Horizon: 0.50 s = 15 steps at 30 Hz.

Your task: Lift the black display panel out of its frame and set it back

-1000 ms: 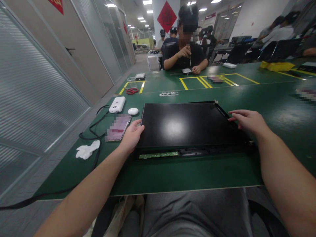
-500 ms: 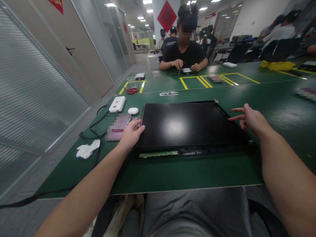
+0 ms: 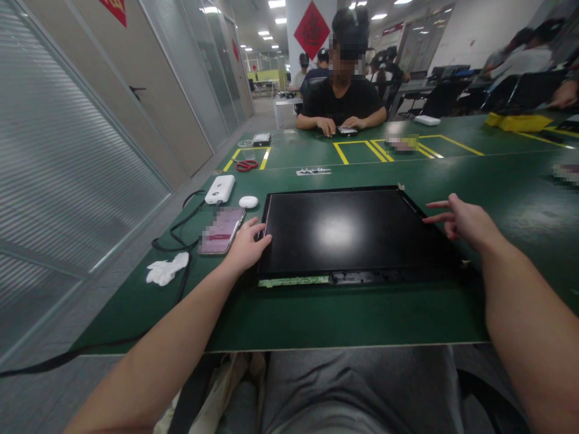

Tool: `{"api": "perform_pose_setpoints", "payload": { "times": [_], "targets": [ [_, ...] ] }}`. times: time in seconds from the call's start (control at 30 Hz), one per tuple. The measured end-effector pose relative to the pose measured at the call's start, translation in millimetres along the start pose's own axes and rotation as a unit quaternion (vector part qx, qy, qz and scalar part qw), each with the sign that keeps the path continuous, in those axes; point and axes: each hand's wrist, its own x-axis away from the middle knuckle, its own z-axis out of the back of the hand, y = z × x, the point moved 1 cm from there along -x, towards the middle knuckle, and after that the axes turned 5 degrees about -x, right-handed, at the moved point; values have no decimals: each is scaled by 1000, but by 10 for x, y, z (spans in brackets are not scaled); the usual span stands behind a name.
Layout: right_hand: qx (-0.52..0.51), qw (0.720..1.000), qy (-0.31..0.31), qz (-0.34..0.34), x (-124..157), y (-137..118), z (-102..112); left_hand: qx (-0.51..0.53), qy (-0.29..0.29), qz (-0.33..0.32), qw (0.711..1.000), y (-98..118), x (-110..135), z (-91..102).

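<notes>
A black flat display panel (image 3: 344, 232) lies face up on the green table (image 3: 316, 313) in front of me. A green circuit strip (image 3: 294, 281) shows along its near edge. My left hand (image 3: 246, 247) rests on the panel's left edge, fingers curled over it. My right hand (image 3: 464, 222) hovers just above the panel's right edge, two fingers stretched out, holding nothing.
Left of the panel lie a phone (image 3: 221, 230), a white power bank (image 3: 220, 188), a white earbud case (image 3: 248, 202), a black cable (image 3: 181, 229) and a crumpled white cloth (image 3: 166, 270). Red scissors (image 3: 246, 164) lie farther back. A person in black (image 3: 344, 102) sits opposite.
My right hand has lifted off the panel's right edge and now hovers with fingers extended. My left hand stays on the left edge. The person opposite has lowered both hands to the table.
</notes>
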Motion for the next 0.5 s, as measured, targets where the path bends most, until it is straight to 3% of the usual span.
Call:
{"api": "perform_pose_setpoints", "payload": {
  "times": [0.2, 0.5],
  "targets": [
    [-47, 998, -4, -42, 7, -22, -2, 4, -7, -20, 1000, -3, 3, 6],
    [-27, 999, -6, -23, -9, -2, 0, 9, -24, -41, 999, 0, -1, 40]
  ]
}}
